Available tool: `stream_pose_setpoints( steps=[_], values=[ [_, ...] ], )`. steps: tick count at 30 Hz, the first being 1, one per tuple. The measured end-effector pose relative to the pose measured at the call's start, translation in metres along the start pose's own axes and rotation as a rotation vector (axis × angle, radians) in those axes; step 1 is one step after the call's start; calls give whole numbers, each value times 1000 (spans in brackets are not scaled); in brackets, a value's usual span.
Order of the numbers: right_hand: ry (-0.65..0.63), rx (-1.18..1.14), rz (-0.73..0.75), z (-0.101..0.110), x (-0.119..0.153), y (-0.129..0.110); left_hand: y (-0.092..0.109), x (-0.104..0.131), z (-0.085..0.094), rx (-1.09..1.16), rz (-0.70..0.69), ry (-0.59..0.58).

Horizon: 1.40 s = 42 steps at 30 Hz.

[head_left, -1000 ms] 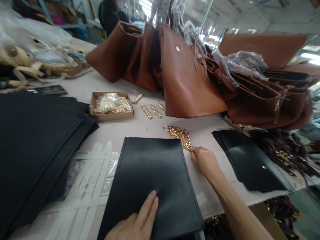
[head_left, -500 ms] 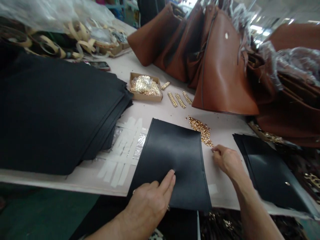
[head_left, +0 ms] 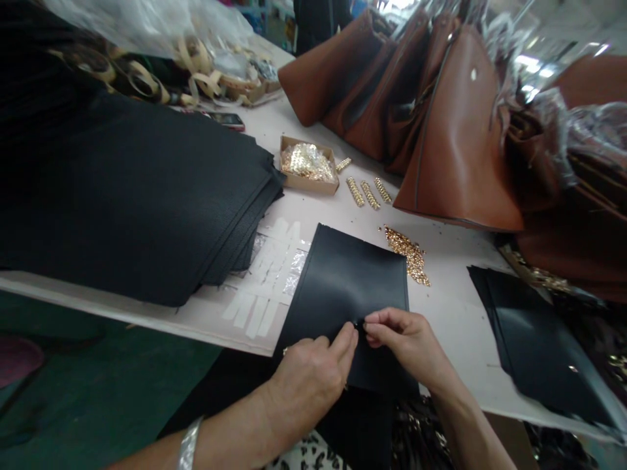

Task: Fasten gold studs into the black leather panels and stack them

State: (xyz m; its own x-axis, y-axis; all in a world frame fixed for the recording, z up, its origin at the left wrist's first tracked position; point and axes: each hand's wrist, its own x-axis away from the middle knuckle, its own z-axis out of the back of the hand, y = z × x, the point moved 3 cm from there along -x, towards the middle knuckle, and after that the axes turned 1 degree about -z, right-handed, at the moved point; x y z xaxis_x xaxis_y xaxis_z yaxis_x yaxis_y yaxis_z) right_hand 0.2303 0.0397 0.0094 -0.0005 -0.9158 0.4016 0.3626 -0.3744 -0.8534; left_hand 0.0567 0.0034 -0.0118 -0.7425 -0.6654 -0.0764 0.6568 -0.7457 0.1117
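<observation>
A black leather panel [head_left: 350, 274] lies at the table's front edge, its near end hanging over. My left hand [head_left: 318, 365] grips that near end, with index and middle fingers stretched flat on top and the thumb out of sight. Just right of those fingertips, my right hand [head_left: 399, 333] pinches thumb and forefinger together over the panel. Whatever sits in the pinch is too small to make out; a tiny dark spot shows between the two hands' fingertips. Beyond the panel's right corner is a loose pile of small gold studs [head_left: 409, 254].
A large stack of black leather sheets [head_left: 147, 196] covers the left side. Behind the panel are a cardboard box [head_left: 311, 185] of gold pieces and several gold strips [head_left: 369, 194]. Brown handbags [head_left: 465, 143] stand at back right; more black panels [head_left: 533, 339] lie right.
My right hand has moved left from beside the stud pile to the panel, meeting my left fingertips. My left hand keeps its place on the panel. The camera view has shifted left.
</observation>
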Motion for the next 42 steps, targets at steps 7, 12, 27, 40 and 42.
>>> stream_pose_setpoints(
  steps=[7, 12, 27, 40, 42],
  values=[
    [-88, 276, -24, -6, -6, -5, 0, 4, 1, 13, -28, 76],
    [-153, 350, -55, -6, -14, -8, -2, 5, 3, 22, -40, 112],
    [-268, 483, -190, -1, -34, -11, -1, 3, -2, 114, -22, 139],
    [-277, 532, -309, -6, -47, -27, -3, 3, -1, 184, -15, 172],
    [-256, 504, -273, -7, -43, -22, -4, 2, -1, 202, -30, 173]
  ],
)
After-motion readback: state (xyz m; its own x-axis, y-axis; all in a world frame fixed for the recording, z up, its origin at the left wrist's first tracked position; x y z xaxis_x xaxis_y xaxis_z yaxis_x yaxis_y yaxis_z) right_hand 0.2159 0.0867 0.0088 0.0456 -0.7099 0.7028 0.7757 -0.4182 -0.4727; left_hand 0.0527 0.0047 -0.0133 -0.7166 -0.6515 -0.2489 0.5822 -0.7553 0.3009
